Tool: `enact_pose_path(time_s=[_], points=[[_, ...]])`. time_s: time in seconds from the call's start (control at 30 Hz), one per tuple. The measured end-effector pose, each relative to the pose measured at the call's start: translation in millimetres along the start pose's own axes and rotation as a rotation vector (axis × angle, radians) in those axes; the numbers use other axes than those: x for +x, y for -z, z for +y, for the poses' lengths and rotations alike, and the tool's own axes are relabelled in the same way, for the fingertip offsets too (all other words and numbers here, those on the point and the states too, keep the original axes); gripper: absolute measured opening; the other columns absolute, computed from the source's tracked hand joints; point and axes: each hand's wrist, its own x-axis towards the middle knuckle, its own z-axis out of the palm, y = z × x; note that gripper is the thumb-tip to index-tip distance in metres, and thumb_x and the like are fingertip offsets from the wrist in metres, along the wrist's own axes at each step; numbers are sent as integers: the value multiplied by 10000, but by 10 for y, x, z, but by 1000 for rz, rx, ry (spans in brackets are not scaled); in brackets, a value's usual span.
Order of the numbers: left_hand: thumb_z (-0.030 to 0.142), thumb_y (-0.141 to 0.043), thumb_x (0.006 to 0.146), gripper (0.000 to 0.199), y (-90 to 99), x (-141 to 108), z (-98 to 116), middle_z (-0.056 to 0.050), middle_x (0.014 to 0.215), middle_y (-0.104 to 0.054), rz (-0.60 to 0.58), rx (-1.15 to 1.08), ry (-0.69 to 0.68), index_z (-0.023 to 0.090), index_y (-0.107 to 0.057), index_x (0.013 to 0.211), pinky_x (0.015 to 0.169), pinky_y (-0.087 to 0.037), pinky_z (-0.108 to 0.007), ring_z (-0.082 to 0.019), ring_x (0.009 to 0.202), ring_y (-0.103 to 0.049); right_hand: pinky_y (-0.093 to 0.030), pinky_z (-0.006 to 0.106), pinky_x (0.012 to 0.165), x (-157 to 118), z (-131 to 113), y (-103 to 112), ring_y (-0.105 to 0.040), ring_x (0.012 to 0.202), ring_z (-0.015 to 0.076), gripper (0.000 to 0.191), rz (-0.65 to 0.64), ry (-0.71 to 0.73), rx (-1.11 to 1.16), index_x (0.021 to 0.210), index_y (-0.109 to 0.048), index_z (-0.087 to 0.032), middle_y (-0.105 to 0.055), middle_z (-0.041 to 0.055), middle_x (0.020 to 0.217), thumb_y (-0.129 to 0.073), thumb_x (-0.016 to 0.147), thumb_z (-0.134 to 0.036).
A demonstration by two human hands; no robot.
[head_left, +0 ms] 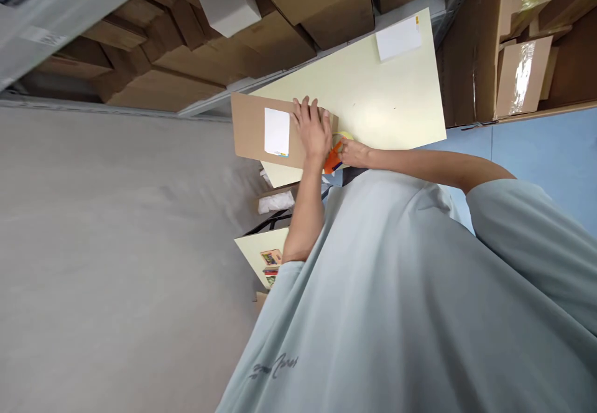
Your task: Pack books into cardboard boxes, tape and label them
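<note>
Two bare hands work close together in the head view, over a pale cream rectangular surface (396, 99). The left hand (313, 132) lies palm down on a brown rectangular cardboard box (248, 128), near the end closest to the right hand (355, 153). Its grip is apart, the fingers extended over the cardboard and clamped on nothing. The right hand is just beside that end of the box, its grip closed around an orange tape dispenser (333, 157) with a yellow ring-shaped roll (346, 135); the hand hides part of the tool, and whether the tool touches the box is unclear.

The box rests on the surface, one end reaching past its edge. A white rectangular label (277, 132) with a small coloured strip is on the box's upper face, beside the left hand. At the far corner of the surface lies a white paper sheet (398, 40) with an orange mark.

Beyond the surface, a grey metal shelf (205, 107) holds several brown cartons (163, 89) and one small white box (228, 2). To the right, a large open brown carton (471, 58) contains smaller boxes, one with shiny clear tape (525, 68). Near the left arm are a white wrapped bundle (276, 202) and a cream panel (254, 251) bearing small colourful pictures (271, 257). A pale blue-grey shirt (396, 288) fills much of the lower part of the view.
</note>
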Motion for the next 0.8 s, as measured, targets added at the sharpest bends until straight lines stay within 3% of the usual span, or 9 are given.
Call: enact_pose_path(time_s=[0.1,0.23,0.37,0.47,0.53,0.6,0.7,0.8], points=[[463,-533,1207,519,-211,-232,41,-184,1904,-363,21,-186,16,145,-662,1596,1510,56,-576,-283,1872,28,-449,519,1228,-45,-30,-68,-823,1189,309,460,21,-40,-6,1479,-676,-136,-883,136,1060,-590,1042,-250],[519,-623,1151,500,-190,-315,-36,-121,1884,-428,1,-287,16,217,-704,1541,1522,6,-607,-295,1873,29,-481,488,1189,-326,33,-227,-850,1048,288,481,36,-186,-81,1488,-679,-110,-888,143,1025,-562,1024,-161],[546,-610,1140,492,-203,-266,-87,-79,1875,-442,-2,-236,8,263,-703,1532,1521,26,-613,-280,1871,48,-534,418,1100,-929,486,-326,-845,907,250,466,17,-299,-171,1386,-726,-70,-887,171,1005,-477,993,-89],[540,-582,1155,493,-226,-269,-84,-107,1883,-423,-9,-224,0,236,-707,1522,1520,57,-577,-262,1871,50,-534,410,1083,-1236,958,-256,-816,867,234,425,68,-402,-225,1120,-749,-81,-858,183,916,-355,971,-29],[511,-627,1137,458,-216,-320,-57,-130,1863,-452,-22,-243,-6,224,-735,1477,1523,44,-556,-266,1873,8,-514,387,1124,-1177,1181,-141,-801,855,204,443,150,-447,-260,979,-712,-121,-831,145,859,-286,968,0],[453,-693,1097,369,-191,-408,-16,-125,1817,-519,-44,-261,-24,249,-771,1394,1526,30,-550,-268,1870,-68,-519,393,1147,-945,1270,-7,-803,858,211,383,182,-462,-273,1006,-707,-123,-836,130,876,-330,997,-54],[388,-799,1017,263,-162,-547,20,-121,1740,-608,-83,-250,-68,283,-798,1259,1530,12,-562,-284,1855,-176,-543,457,1172,-581,1214,151,-824,918,266,318,140,-433,-283,1186,-720,-79,-868,166,978,-480,1004,-183],[404,-874,963,317,-171,-604,-31,-148,1731,-611,-130,-208,-97,267,-784,1234,1529,8,-602,-318,1856,-169,-525,496,1215,-483,1132,235,-835,1031,301,391,136,-401,-300,1243,-720,-37,-867,191,1035,-480,1051,-279]])
